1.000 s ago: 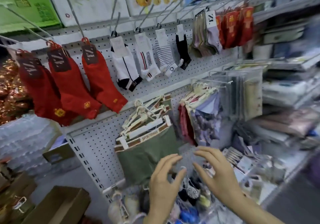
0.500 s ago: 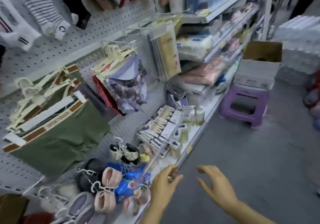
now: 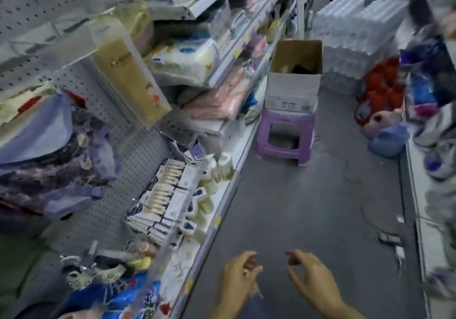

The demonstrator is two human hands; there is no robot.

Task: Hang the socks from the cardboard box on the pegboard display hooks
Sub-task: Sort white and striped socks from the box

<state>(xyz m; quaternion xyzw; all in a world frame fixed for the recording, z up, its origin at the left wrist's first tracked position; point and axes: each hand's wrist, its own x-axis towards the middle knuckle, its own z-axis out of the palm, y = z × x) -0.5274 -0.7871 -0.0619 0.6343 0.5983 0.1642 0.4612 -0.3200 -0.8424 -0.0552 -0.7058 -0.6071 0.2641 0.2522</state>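
The open cardboard box (image 3: 293, 89) stands on a purple plastic stool (image 3: 286, 137) down the aisle, with something dark inside it. The white pegboard (image 3: 27, 7) fills the upper left; the sock hooks are out of view. My left hand (image 3: 238, 280) and my right hand (image 3: 312, 278) hang low in the frame over the grey floor, a hand's width apart. Both have loosely curled fingers and hold nothing. They are far from the box.
Shelves of packaged goods (image 3: 187, 59) line the left side, with hanging garments (image 3: 49, 151) and small boxes (image 3: 162, 195) lower down. Wrapped water bottle packs (image 3: 357, 30) are stacked behind the box. Plush toys (image 3: 385, 121) and more goods crowd the right. Grey floor (image 3: 308, 207) runs between.
The view has swung right, from the pegboard with hung socks to the aisle and the box. Both hands dropped away from the display and hang empty over the floor.
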